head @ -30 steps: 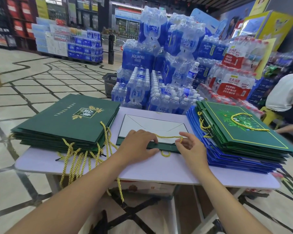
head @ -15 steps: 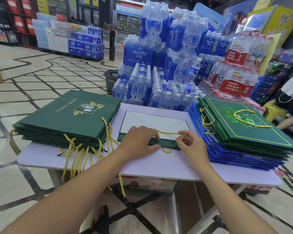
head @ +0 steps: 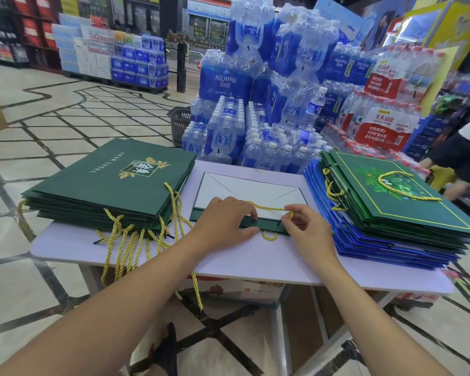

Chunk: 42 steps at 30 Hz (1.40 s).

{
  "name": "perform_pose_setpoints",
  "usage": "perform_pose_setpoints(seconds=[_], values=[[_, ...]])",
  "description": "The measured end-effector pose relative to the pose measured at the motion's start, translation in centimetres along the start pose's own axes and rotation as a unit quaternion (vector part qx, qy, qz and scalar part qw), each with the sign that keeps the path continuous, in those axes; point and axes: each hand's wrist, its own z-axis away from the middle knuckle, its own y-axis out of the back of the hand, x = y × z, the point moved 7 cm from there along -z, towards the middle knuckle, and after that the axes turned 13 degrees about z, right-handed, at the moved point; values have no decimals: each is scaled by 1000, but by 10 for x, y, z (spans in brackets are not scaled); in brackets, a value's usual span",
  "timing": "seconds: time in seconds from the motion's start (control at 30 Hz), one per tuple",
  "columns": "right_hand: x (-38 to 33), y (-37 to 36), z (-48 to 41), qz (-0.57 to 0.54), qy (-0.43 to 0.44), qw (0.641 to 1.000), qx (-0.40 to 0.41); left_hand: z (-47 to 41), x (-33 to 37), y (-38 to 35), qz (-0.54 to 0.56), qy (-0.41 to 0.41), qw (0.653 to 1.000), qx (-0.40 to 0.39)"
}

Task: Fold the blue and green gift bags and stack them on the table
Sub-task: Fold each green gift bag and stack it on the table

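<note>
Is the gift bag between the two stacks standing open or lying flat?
Lying flat. The gift bag lies on the table, white folded base upward, both hands on its near edge.

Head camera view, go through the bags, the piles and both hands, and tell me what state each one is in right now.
Green gift bag in the middle: flat on the table, white inside showing.
Yellow rope handle: lying across that bag.
Left pile of green bags: stacked flat, handles dangling over the edge.
Right pile of green and blue bags: stacked flat.
Left hand: pressing the bag's near edge.
Right hand: pinching the rope.
</note>
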Motion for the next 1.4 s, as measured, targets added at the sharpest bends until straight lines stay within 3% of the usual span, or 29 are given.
perform_pose_setpoints(seconds=[0.4,0.77,1.03,1.17,1.4], values=[[-9,-7,1,163,71,984,0,0,-2,-2,7,0,1000,-3],[-17,-10,3,190,102,976,14,-4,-7,-4,38,14,999,-2],[-25,-11,10,317,128,939,42,-5,-9,0,65,23,998,11],[-21,-10,10,311,111,943,37,-6,-10,0,75,30,997,11],[-25,2,14,265,105,953,105,-7,-15,-1,105,47,993,18]])
